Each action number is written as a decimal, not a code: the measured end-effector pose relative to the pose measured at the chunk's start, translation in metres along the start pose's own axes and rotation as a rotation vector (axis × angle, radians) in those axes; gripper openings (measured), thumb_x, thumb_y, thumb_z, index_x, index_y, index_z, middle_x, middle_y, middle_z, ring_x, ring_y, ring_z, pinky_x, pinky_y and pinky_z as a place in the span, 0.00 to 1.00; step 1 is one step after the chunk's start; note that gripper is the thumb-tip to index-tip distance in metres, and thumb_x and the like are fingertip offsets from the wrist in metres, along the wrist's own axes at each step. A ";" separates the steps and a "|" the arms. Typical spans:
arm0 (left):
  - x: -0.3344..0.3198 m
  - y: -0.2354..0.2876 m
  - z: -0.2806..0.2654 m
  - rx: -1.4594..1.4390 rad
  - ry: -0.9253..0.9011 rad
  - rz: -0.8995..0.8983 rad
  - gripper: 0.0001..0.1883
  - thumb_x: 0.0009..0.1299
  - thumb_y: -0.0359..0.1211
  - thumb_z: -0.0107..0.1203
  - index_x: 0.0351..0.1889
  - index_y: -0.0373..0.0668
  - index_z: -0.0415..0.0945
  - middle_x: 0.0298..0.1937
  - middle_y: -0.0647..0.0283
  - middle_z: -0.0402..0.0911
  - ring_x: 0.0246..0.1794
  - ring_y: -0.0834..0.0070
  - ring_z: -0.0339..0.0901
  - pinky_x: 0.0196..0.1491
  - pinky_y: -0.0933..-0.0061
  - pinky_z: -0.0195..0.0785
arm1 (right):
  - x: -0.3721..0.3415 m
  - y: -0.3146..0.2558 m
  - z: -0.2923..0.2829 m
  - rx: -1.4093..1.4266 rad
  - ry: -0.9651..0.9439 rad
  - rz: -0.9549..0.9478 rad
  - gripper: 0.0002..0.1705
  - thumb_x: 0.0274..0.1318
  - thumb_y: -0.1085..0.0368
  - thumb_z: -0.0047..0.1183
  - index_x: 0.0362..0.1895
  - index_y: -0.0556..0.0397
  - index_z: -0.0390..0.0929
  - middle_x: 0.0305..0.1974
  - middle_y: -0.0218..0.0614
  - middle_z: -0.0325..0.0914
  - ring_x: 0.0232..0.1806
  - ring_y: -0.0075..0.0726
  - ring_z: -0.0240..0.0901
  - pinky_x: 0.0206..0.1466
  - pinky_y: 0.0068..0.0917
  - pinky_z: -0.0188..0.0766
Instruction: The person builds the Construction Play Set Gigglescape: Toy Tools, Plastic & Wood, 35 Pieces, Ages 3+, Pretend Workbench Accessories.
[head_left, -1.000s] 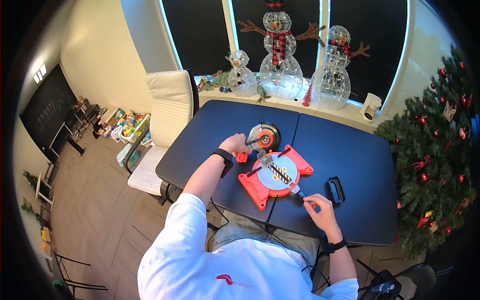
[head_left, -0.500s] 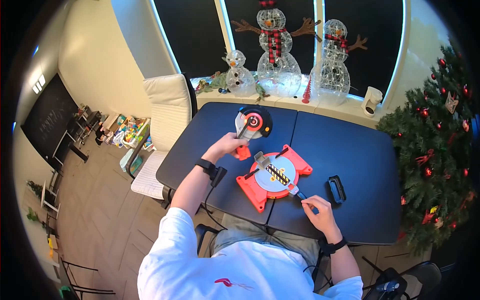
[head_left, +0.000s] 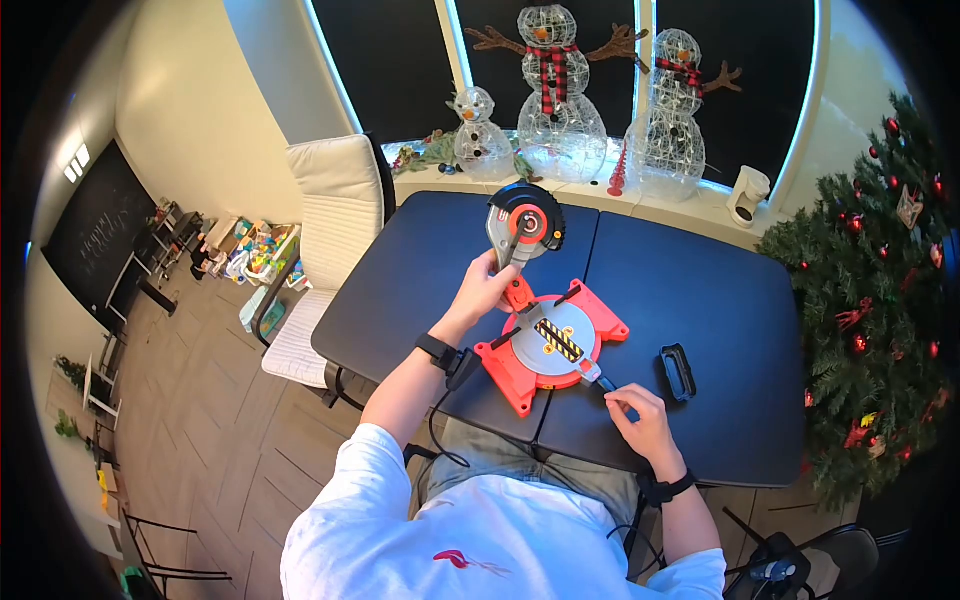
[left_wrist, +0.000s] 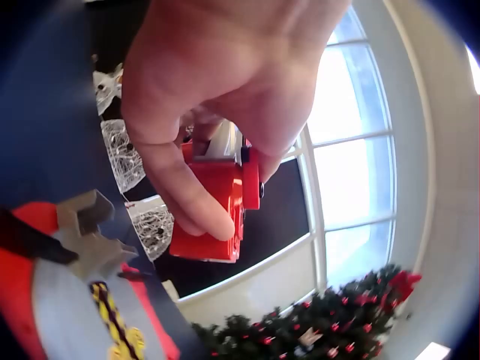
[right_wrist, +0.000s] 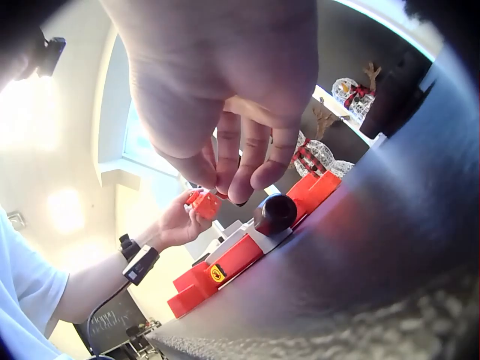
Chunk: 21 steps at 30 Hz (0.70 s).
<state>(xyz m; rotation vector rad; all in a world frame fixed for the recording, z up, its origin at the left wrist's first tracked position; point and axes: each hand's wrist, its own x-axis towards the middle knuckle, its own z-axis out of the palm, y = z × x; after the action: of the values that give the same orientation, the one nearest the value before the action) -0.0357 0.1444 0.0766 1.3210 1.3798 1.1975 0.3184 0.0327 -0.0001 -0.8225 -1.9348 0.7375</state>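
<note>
My left hand grips the orange end of a toy saw, whose round grey and black blade part points away from me. The left wrist view shows the fingers and thumb around that orange block, above a grey bracket. The orange base with its grey disc and striped strip lies on the table. My right hand is beside the base's dark handle, fingers loosely bent; in the right wrist view the fingertips are close to the black knob, contact unclear.
A black oblong tray-like piece lies right of the base on the dark table. Wire snowmen and a white device stand on the sill behind. A decorated tree is at right, a white chair at left.
My left hand has lifted the saw and brought it right, its orange end now at the base's far left side. The right hand has stayed beside the handle.
</note>
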 end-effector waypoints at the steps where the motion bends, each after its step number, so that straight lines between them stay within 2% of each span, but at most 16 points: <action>1: 0.000 -0.001 0.001 0.028 0.021 0.015 0.22 0.76 0.38 0.59 0.61 0.32 0.75 0.45 0.59 0.84 0.32 0.71 0.88 0.29 0.72 0.87 | -0.001 -0.001 -0.001 -0.001 0.001 0.000 0.08 0.62 0.78 0.64 0.45 0.61 0.86 0.38 0.41 0.85 0.32 0.36 0.84 0.36 0.29 0.79; 8: -0.004 -0.003 0.019 0.240 0.135 0.070 0.21 0.75 0.37 0.61 0.58 0.30 0.77 0.39 0.57 0.84 0.31 0.71 0.87 0.27 0.70 0.85 | -0.002 -0.002 -0.002 -0.007 0.012 0.010 0.07 0.62 0.78 0.65 0.45 0.61 0.86 0.38 0.41 0.85 0.32 0.37 0.85 0.36 0.29 0.80; 10: -0.004 -0.004 0.025 0.280 0.156 0.070 0.21 0.75 0.36 0.61 0.58 0.29 0.77 0.39 0.56 0.84 0.30 0.71 0.88 0.27 0.69 0.85 | -0.002 0.000 -0.001 -0.005 0.016 0.008 0.07 0.62 0.78 0.65 0.44 0.61 0.87 0.38 0.40 0.85 0.32 0.34 0.83 0.36 0.28 0.78; 11: -0.006 -0.003 0.028 0.275 0.195 0.103 0.19 0.71 0.36 0.60 0.54 0.31 0.78 0.35 0.52 0.87 0.25 0.66 0.89 0.29 0.66 0.84 | -0.002 0.000 -0.001 -0.006 0.021 0.007 0.07 0.62 0.78 0.65 0.44 0.61 0.87 0.38 0.40 0.86 0.32 0.33 0.82 0.36 0.28 0.78; 14: -0.002 -0.010 0.030 0.330 0.233 0.118 0.17 0.70 0.37 0.60 0.48 0.32 0.77 0.35 0.50 0.86 0.26 0.61 0.88 0.31 0.62 0.83 | -0.003 0.001 0.000 -0.010 0.014 0.017 0.07 0.62 0.78 0.65 0.44 0.61 0.87 0.38 0.40 0.86 0.32 0.33 0.82 0.36 0.28 0.78; 17: -0.002 -0.011 0.032 0.459 0.275 0.175 0.17 0.68 0.38 0.61 0.45 0.33 0.76 0.37 0.46 0.85 0.32 0.51 0.88 0.37 0.55 0.82 | -0.003 0.000 0.000 -0.010 0.011 0.016 0.07 0.62 0.78 0.65 0.44 0.61 0.87 0.38 0.41 0.86 0.31 0.34 0.82 0.36 0.28 0.78; 21: -0.003 -0.014 0.035 0.583 0.329 0.306 0.18 0.66 0.38 0.62 0.46 0.34 0.76 0.41 0.44 0.84 0.39 0.42 0.84 0.43 0.48 0.79 | -0.003 0.001 0.002 -0.015 0.013 0.011 0.07 0.62 0.78 0.65 0.44 0.61 0.87 0.38 0.41 0.86 0.31 0.34 0.82 0.36 0.27 0.78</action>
<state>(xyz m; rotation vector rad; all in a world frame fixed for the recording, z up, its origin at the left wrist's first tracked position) -0.0032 0.1439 0.0570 1.8500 1.9109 1.3076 0.3183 0.0304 -0.0034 -0.8458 -1.9275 0.7240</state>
